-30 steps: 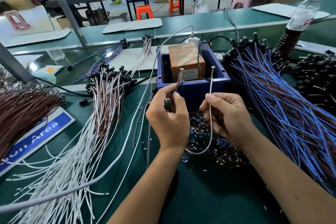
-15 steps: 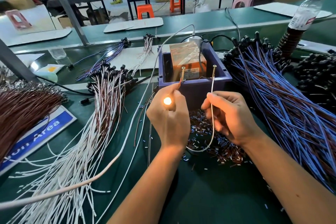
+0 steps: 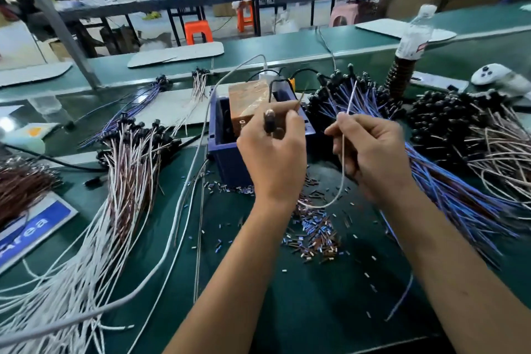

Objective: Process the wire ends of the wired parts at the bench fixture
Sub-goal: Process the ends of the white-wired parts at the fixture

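Mid-cycle on one part: left hand (image 3: 273,161) has its fingers curled round a small black-bodied part (image 3: 269,121), holding it up in front of the blue fixture box (image 3: 227,158) with a short brown lead poking out past the fingertips toward the box. Right hand (image 3: 370,149) pinches the white wire (image 3: 342,152) between thumb and forefinger; the wire loops down under both hands and its free end sticks up and is motion-blurred, so I can't tell whether the tip is stripped or tinned. Neither lead end looks to be touching the brown block (image 3: 244,108) inside the box right now; both sit just above and in front of it. My read: the ends are off the fixture, either between contacts or done and about to be set down. Next move needs one of two things: steer both tips back onto the fixture's contact points, or drop the part onto a pile and pick a fresh one. White-and-brown wired pile (image 3: 123,169) lies to the left, blue-wired pile (image 3: 448,190) to the right, cut insulation scraps (image 3: 313,236) on the mat under the hands. Can't say which pile is the finished one.
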Demonstrator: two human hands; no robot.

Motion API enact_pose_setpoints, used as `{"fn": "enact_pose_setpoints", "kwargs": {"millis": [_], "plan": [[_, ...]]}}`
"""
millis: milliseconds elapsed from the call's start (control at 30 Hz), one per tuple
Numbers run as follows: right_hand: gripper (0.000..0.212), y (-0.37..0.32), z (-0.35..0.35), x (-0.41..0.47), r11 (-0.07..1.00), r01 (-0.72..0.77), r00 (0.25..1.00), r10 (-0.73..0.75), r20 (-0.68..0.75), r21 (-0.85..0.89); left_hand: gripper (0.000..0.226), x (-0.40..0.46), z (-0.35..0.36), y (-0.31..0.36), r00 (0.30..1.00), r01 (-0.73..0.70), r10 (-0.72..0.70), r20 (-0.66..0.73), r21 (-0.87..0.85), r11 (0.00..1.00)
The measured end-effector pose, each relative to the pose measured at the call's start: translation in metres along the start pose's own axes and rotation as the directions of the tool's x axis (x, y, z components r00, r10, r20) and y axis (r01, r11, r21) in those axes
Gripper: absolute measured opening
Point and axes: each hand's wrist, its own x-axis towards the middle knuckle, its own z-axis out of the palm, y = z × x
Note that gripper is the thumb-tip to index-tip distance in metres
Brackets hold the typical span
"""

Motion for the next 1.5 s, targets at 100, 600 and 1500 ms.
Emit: {"fn": "enact_pose_setpoints", "kwargs": {"millis": [100, 600, 1500], "plan": [[0.032, -0.028, -0.062, 0.013, 0.998, 0.004, 0.975, -0.019, -0.221, -0.068, 0.021, 0.001, 0.050, 0.012, 0.961, 0.193, -0.196, 0.196, 0.036, 0.981], [0.055, -0.066, -0.288, -0.040, 0.337, -0.179, 0.669, -0.647, -0.366, -0.924, 0.040, -0.089, 0.285, 0.056, 0.230, 0.953, -0.556, 0.799, -0.070, 0.293], [0.011, -0.091, -0.325, -0.039, 0.642, -0.156, 0.900, -0.221, -0.375, -0.750, 0.036, -0.087, 0.320, 0.032, 0.307, 0.907, -0.607, 0.733, -0.032, 0.421]]}}
